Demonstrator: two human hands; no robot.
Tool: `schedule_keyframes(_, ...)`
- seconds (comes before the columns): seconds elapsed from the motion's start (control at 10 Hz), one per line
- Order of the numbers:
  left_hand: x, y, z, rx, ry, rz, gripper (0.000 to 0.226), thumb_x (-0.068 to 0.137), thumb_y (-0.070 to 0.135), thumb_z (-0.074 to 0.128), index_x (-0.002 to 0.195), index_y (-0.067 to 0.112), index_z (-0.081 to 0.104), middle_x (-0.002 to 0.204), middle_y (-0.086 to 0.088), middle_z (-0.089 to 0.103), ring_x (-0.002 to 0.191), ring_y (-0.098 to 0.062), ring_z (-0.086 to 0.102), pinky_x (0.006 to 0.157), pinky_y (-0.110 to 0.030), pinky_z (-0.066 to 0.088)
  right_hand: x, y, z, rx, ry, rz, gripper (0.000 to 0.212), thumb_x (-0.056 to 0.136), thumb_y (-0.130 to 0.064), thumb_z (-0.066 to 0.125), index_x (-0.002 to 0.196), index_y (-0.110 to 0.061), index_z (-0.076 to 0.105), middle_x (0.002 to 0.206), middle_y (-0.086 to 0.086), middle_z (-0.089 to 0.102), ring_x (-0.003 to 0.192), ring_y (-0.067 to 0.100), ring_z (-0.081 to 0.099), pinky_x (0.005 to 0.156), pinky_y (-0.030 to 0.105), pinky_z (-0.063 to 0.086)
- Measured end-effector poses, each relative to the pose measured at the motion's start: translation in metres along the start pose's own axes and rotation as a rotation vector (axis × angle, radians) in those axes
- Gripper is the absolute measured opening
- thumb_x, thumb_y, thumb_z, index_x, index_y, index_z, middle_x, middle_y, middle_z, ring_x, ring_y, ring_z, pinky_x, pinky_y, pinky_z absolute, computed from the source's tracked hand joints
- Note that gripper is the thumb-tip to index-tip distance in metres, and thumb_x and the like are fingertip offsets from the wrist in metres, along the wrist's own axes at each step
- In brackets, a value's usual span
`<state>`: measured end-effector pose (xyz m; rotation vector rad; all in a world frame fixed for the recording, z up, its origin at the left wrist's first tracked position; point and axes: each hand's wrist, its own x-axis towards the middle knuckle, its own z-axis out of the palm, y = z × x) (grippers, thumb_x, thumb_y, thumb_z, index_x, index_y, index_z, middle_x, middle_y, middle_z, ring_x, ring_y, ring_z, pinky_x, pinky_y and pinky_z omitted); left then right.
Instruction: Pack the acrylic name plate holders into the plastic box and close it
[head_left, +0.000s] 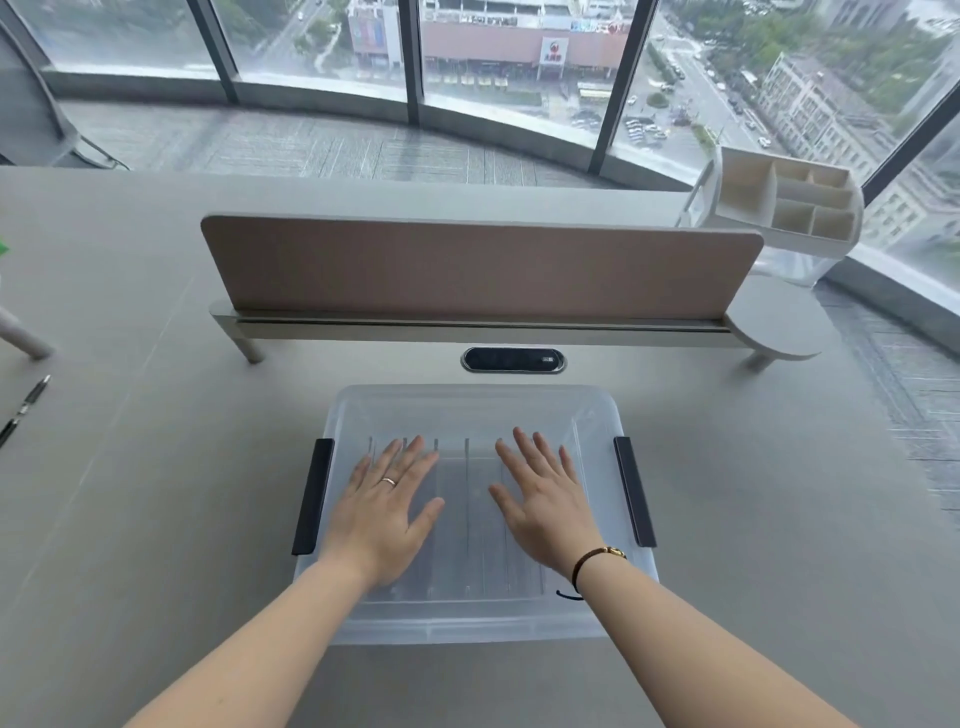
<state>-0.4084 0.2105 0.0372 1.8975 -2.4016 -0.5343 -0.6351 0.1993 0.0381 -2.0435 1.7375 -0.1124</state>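
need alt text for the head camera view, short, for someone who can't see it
Two bare hands, left hand and right hand, press flat on the lid of a clear plastic box with black side latches on a grey table. Upright acrylic name plate holders show faintly inside; a desk divider and city windows lie beyond.

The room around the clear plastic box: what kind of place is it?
Probably a high-rise office: a grey desk with a pinkish divider panel, floor-to-ceiling windows overlooking city streets.

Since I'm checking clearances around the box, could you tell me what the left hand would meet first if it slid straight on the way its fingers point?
The left hand lies flat on the box lid, fingers pointing away. Past the lid's far edge, probably the black oval desk port, then the divider panel; depth is uncertain.
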Motion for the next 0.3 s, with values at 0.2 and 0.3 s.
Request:
schedule_keyframes(0.2,0.002,-0.001,-0.002,-0.004,-0.039,-0.005,0.063,0.097,0.061,0.017,0.154,0.04,0.004,0.16,0.021,-0.013,0.146,-0.002,-0.02,0.121,-0.034,-0.011,-0.006,0.0,-0.01,0.146,-0.031,0.025,0.057,0.1,-0.048,0.041,0.152,-0.033,0.026,0.164,-0.01,0.008,0.151,0.01,-0.003,0.123,0.034,-0.005)
schedule_keyframes(0.3,0.001,-0.001,-0.002,-0.001,-0.052,0.014,0.062,0.097,0.061,0.017,0.154,0.041,0.002,0.159,0.022,-0.015,0.145,0.0,-0.023,0.121,-0.035,-0.012,-0.008,-0.004,-0.024,0.187,-0.094,0.065,0.057,0.097,-0.047,0.048,0.149,-0.03,0.035,0.164,-0.006,0.016,0.151,0.012,0.006,0.124,0.04,0.002)
